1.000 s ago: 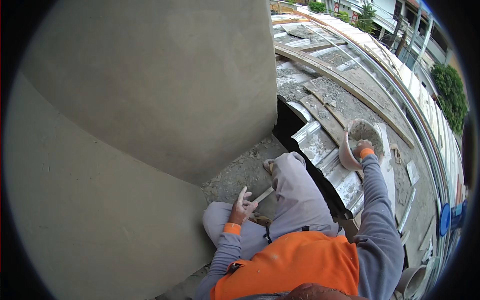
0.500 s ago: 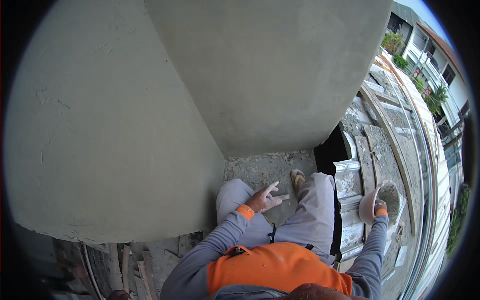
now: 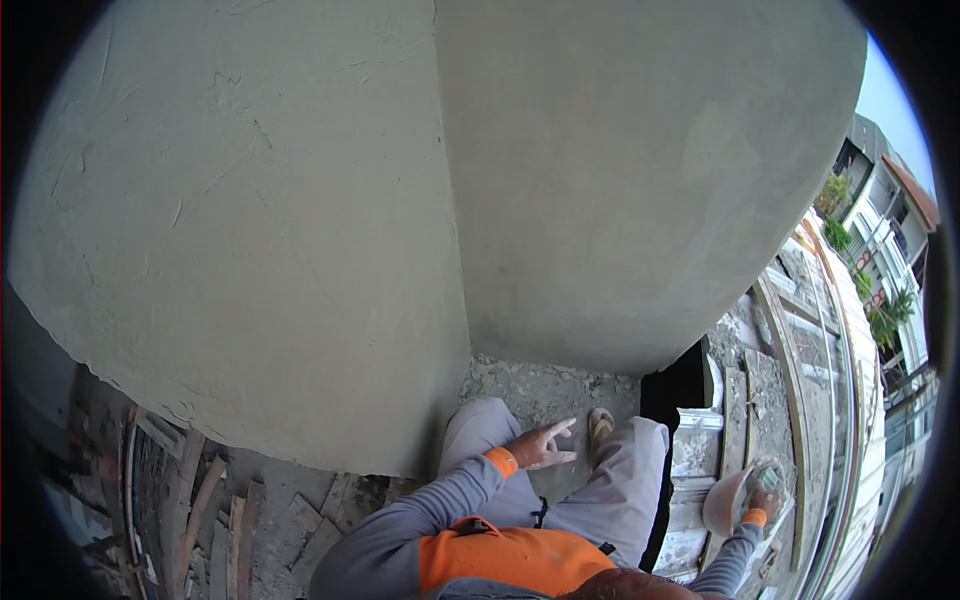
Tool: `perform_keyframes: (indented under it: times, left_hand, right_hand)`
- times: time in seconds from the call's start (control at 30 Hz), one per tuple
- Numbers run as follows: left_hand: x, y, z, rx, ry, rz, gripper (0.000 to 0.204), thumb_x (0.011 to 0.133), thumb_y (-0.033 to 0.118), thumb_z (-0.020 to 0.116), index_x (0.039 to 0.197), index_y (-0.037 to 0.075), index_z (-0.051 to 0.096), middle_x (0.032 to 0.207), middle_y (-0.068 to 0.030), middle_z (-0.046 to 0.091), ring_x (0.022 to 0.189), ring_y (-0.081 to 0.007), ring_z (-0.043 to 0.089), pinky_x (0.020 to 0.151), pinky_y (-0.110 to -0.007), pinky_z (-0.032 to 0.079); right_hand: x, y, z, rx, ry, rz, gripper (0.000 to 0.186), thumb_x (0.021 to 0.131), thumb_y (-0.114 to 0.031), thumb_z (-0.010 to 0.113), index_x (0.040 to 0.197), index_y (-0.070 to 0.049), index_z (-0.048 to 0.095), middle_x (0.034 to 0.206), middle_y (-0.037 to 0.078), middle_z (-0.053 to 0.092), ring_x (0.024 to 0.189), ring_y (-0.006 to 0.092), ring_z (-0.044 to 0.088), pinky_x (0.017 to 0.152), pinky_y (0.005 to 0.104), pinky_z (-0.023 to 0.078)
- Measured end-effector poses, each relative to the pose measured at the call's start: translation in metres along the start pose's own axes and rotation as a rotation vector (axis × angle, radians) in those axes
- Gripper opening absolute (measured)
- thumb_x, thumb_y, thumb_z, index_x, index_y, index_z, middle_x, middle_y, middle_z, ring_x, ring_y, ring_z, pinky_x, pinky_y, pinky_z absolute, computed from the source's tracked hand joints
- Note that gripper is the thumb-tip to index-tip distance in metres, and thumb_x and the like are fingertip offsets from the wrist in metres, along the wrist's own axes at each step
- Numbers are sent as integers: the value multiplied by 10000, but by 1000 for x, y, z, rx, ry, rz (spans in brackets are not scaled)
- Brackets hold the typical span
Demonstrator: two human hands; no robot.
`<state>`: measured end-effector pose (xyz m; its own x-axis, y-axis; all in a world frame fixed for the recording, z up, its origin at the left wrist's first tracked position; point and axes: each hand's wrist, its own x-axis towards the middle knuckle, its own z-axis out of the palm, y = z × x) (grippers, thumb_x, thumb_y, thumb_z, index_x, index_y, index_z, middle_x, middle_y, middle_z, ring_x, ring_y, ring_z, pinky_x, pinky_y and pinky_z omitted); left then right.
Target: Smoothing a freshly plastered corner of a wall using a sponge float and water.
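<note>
My left hand (image 3: 545, 446) hangs above my knees, its whitish, dusty fingers stretched out and apart, with nothing in it. Over on the right, my right hand (image 3: 763, 498) reaches into the mouth of a pale, dirty bucket (image 3: 720, 507). Its fingers look curled around a small pale-greenish thing too small and blurred to name. Smooth grey plastered walls (image 3: 290, 250) meet in a corner in front of me.
Rubble and dried mortar cover the ledge (image 3: 545, 385) by my sandalled foot (image 3: 600, 424). Right of it are a dark gap (image 3: 675, 400), metal roof sheets, planks (image 3: 790, 350) and long pipes. Loose boards (image 3: 205, 510) lie below the wall at the lower left.
The view has swung, so the wall corner sits further right and lower. A pale-greenish thing now shows at my right hand in the bucket. The small strip beside my left hand no longer shows.
</note>
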<state>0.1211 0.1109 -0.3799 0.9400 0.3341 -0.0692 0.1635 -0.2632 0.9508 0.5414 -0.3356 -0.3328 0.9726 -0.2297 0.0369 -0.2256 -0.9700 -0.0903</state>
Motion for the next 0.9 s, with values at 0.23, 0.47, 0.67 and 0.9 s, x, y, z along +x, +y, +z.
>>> perform_keyframes:
  times: [0.23, 0.47, 0.67, 0.9]
  left_hand:
    - [6, -4, 2, -63, -1, 44, 832, 866, 291, 730, 1511, 54, 261, 1320, -180, 534, 773, -126, 624, 763, -292, 519]
    - [-8, -10, -6, -118, 84, -26, 864, 857, 343, 736, 1516, 59, 255, 1315, -181, 543, 801, -141, 619, 760, -291, 516]
    - [2, -17, 0, -143, 78, -11, 855, 871, 355, 721, 1518, 57, 248, 1319, -195, 545, 779, -133, 607, 745, -288, 519]
    - [1, -14, -2, -241, 47, -40, 838, 883, 352, 708, 1520, 62, 247, 1322, -183, 538, 765, -102, 593, 733, -264, 504]
  right_hand:
    - [-97, -208, -178, 736, 595, -994, 828, 661, -57, 674, 1435, 3, 384, 1222, 207, 474, 1172, 384, 468, 1025, 448, 389]
    - [-310, -480, -404, 933, 945, -1941, 792, 575, -66, 666, 1345, -33, 485, 1180, 144, 507, 1059, 342, 498, 924, 443, 434]
    - [-391, -636, -509, 844, 1276, -1834, 743, 648, -180, 699, 1356, -89, 490, 1265, 103, 512, 1183, 302, 481, 1033, 454, 373]
    - [-403, -705, -540, 863, 1482, -1683, 644, 742, -210, 664, 1338, -21, 513, 1268, 196, 545, 1220, 381, 477, 1072, 533, 320]
